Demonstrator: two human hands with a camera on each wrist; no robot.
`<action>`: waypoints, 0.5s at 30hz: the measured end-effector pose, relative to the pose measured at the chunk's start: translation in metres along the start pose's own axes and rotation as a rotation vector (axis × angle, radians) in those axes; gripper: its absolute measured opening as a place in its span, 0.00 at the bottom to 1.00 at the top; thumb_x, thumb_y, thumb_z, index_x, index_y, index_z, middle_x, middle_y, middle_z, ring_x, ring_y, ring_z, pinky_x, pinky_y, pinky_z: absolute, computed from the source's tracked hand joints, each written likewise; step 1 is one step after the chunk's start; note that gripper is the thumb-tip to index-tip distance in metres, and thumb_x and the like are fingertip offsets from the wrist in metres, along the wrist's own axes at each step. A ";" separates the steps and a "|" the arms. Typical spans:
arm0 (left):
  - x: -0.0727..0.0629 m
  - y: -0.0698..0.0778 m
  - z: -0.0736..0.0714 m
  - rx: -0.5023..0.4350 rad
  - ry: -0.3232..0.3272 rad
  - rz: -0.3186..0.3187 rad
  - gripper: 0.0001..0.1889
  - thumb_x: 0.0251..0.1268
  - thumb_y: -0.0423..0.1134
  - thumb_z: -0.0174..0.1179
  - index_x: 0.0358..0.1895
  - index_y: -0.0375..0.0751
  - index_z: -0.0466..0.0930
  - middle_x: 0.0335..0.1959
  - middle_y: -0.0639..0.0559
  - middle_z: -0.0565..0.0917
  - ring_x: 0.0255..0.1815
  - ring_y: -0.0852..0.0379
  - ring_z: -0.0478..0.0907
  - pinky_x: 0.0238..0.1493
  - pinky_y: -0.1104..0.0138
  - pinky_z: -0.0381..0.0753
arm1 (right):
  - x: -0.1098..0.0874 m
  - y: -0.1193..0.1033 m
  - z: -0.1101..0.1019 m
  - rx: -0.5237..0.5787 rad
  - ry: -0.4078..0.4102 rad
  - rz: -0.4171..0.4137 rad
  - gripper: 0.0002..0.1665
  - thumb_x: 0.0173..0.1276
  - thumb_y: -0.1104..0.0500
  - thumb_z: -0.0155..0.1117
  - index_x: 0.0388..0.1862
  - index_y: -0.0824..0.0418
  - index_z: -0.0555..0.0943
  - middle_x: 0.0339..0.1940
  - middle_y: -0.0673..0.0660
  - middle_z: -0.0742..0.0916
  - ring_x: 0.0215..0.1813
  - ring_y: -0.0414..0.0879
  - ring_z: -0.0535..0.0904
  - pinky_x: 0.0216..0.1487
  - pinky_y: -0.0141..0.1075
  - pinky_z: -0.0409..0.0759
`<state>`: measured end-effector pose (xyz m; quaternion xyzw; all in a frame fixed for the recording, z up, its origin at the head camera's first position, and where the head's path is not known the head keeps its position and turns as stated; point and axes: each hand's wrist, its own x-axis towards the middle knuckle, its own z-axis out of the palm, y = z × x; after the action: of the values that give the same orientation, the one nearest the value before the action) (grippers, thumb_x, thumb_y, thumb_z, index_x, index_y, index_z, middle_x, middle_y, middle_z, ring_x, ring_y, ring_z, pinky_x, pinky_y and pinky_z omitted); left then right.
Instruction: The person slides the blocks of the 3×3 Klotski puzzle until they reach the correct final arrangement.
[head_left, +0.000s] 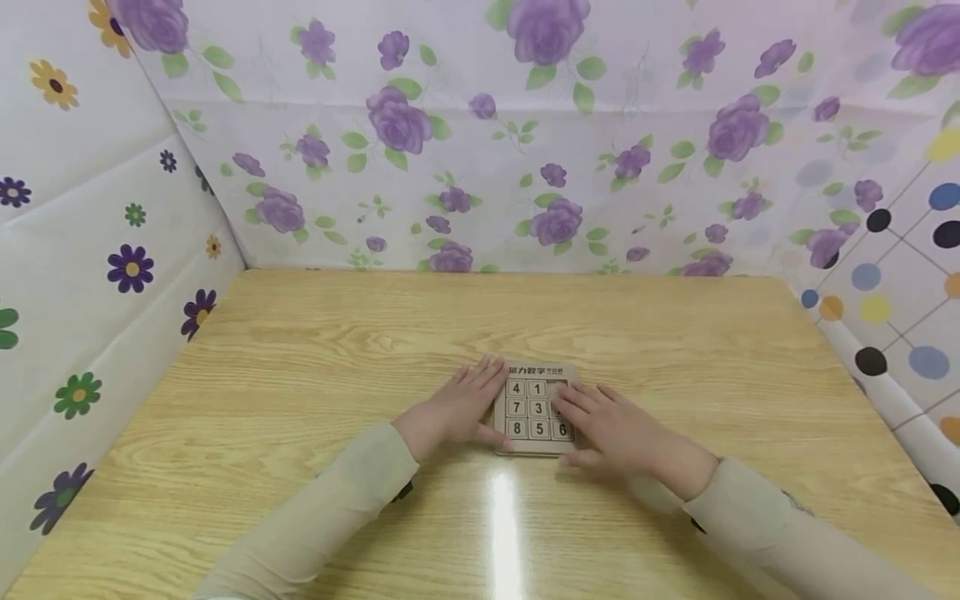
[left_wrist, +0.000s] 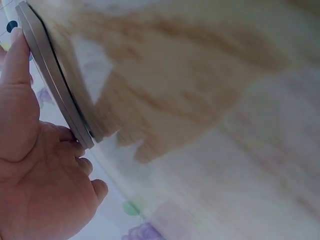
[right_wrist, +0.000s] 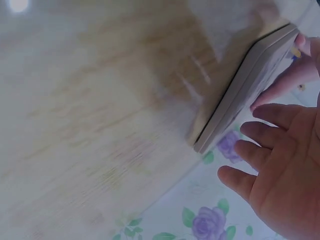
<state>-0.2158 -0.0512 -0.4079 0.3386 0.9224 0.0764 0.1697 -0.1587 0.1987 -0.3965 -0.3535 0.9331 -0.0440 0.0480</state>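
Observation:
A square number slide puzzle (head_left: 537,408) lies flat on the table, its printed heading along the far side. Its visible tiles read 4, 1, then 7, 3, then 8, 5, 6. My left hand (head_left: 457,408) holds the puzzle's left side, fingers at the far left corner and thumb at the near left corner. In the left wrist view that thumb and the fingers span the puzzle's edge (left_wrist: 55,80). The fingers of my right hand (head_left: 618,429) reach straight over the right column, hiding part of it. The right wrist view shows these fingers (right_wrist: 257,132) extended and spread above the puzzle (right_wrist: 250,82).
The wooden table (head_left: 337,333) carries a bright light reflection in front of the puzzle. A purple-flowered cloth (head_left: 480,150) hangs along the far edge. Flower-print cloth (head_left: 90,333) stands at the left, dotted cloth (head_left: 885,275) at the right.

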 end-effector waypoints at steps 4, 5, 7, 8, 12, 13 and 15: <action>0.001 -0.001 0.001 0.004 -0.004 -0.001 0.59 0.50 0.70 0.58 0.76 0.38 0.38 0.78 0.45 0.38 0.78 0.47 0.33 0.76 0.52 0.37 | 0.012 0.001 0.002 0.012 -0.007 0.004 0.47 0.66 0.36 0.55 0.72 0.67 0.61 0.73 0.64 0.66 0.74 0.60 0.59 0.71 0.59 0.58; 0.001 -0.001 0.002 -0.002 -0.005 -0.002 0.59 0.50 0.70 0.58 0.76 0.38 0.38 0.78 0.44 0.38 0.78 0.47 0.33 0.76 0.52 0.37 | 0.014 0.001 0.003 0.018 -0.013 0.006 0.47 0.66 0.36 0.55 0.72 0.67 0.61 0.73 0.64 0.66 0.74 0.60 0.58 0.71 0.59 0.58; 0.001 0.000 0.002 -0.010 -0.009 -0.003 0.59 0.51 0.70 0.58 0.76 0.38 0.38 0.78 0.45 0.38 0.78 0.47 0.33 0.77 0.52 0.37 | 0.018 0.000 0.004 0.027 -0.018 0.005 0.48 0.66 0.35 0.54 0.72 0.67 0.61 0.73 0.64 0.65 0.74 0.60 0.58 0.72 0.59 0.57; 0.001 0.000 0.002 -0.012 -0.014 -0.007 0.59 0.51 0.70 0.58 0.76 0.38 0.37 0.78 0.45 0.37 0.78 0.48 0.33 0.77 0.52 0.37 | 0.021 -0.001 0.004 0.028 -0.020 0.002 0.48 0.66 0.35 0.54 0.72 0.67 0.60 0.73 0.64 0.65 0.74 0.60 0.58 0.72 0.58 0.57; 0.000 0.001 0.001 -0.018 -0.018 -0.013 0.59 0.51 0.69 0.58 0.76 0.38 0.37 0.78 0.45 0.37 0.78 0.48 0.33 0.77 0.53 0.37 | 0.028 -0.002 0.005 0.020 -0.028 0.000 0.49 0.66 0.34 0.53 0.73 0.66 0.60 0.74 0.62 0.65 0.75 0.59 0.57 0.73 0.56 0.56; 0.000 0.001 0.001 -0.018 -0.020 -0.015 0.59 0.51 0.69 0.58 0.76 0.38 0.37 0.78 0.45 0.37 0.78 0.48 0.33 0.77 0.53 0.37 | 0.029 -0.002 0.005 0.017 -0.034 0.002 0.48 0.66 0.34 0.53 0.73 0.66 0.60 0.74 0.62 0.65 0.75 0.59 0.57 0.74 0.56 0.55; 0.000 0.001 0.000 -0.021 -0.018 -0.018 0.59 0.51 0.69 0.58 0.76 0.38 0.37 0.78 0.46 0.37 0.78 0.48 0.33 0.77 0.53 0.37 | 0.031 -0.001 0.005 0.014 -0.041 0.000 0.47 0.67 0.35 0.52 0.73 0.66 0.60 0.74 0.62 0.65 0.75 0.59 0.56 0.74 0.55 0.55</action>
<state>-0.2153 -0.0508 -0.4079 0.3292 0.9229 0.0814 0.1822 -0.1801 0.1770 -0.4029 -0.3538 0.9317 -0.0434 0.0695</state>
